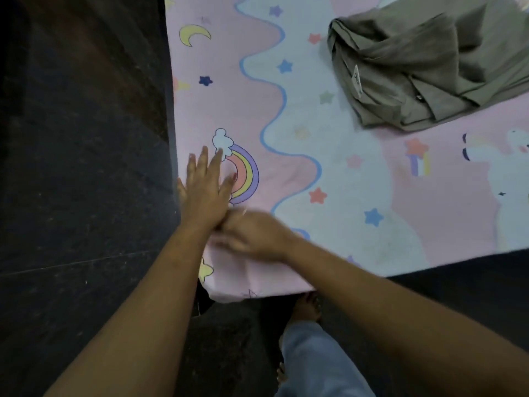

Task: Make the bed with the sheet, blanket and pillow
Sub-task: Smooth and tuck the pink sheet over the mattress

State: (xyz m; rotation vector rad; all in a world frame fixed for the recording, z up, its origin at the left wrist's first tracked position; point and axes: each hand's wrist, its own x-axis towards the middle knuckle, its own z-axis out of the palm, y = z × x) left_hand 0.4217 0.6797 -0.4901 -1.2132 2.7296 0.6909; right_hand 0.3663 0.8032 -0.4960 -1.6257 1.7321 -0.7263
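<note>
Above a blue-jeaned leg (pixel 315 356), the left hand (pixel 206 190) presses flat, grip wide, on the near corner of the pink star-printed cotton sheet (pixel 315 124), already spread. The right hand (pixel 252 233) is blurred and its grip unreadable. The crumpled olive-grey blanket (pixel 415 67) lies unspread farther back on the sheet, and no pillow shows.

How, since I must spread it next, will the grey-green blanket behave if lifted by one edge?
Likely floppy: the blanket lies in soft crumpled folds, so it should droop and unfold rather than keep shape. Probably light, since the cloth looks thin. Pushed, it would likely bunch on the sheet rather than slide whole.
</note>
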